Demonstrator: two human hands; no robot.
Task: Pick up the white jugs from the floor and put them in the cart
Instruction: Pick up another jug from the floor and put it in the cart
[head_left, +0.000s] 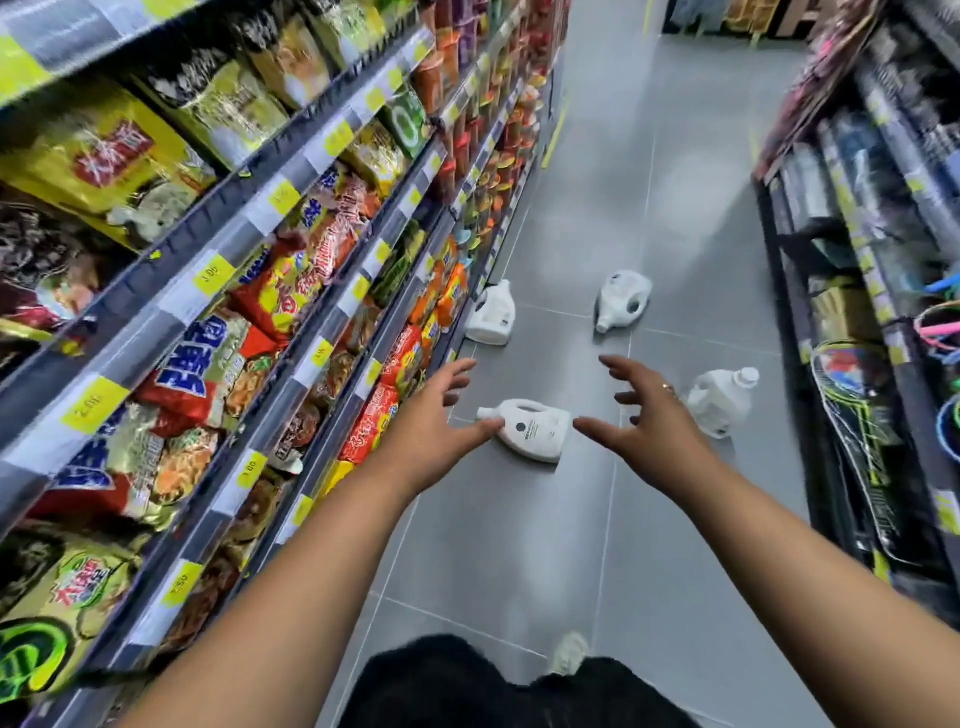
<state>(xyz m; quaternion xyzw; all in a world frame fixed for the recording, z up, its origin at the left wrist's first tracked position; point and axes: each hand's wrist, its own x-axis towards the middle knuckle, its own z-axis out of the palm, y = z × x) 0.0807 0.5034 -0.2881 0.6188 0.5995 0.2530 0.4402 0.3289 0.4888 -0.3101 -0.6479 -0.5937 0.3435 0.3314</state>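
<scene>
Reaching forward and down, two bare arms stretch over a grey tiled shop floor (519, 545). The left hand (431, 415) and right hand (654, 421) are both spread wide, fingers apart, holding nothing. Between them on the floor lies a white plastic jug with a moulded handle (530, 431), on its side, cap pointing left. The left thumb overlaps its neck, though contact cannot be told. Farther along, a second white jug (493, 314) stands at the floor's left edge, against the base of tall shelving packed with bright noodle packets (260, 291). A third white jug (621, 301) lies on its side mid-aisle. A fourth white jug (722, 402) sits near the right edge, beside dark shelving (883, 260).
</scene>
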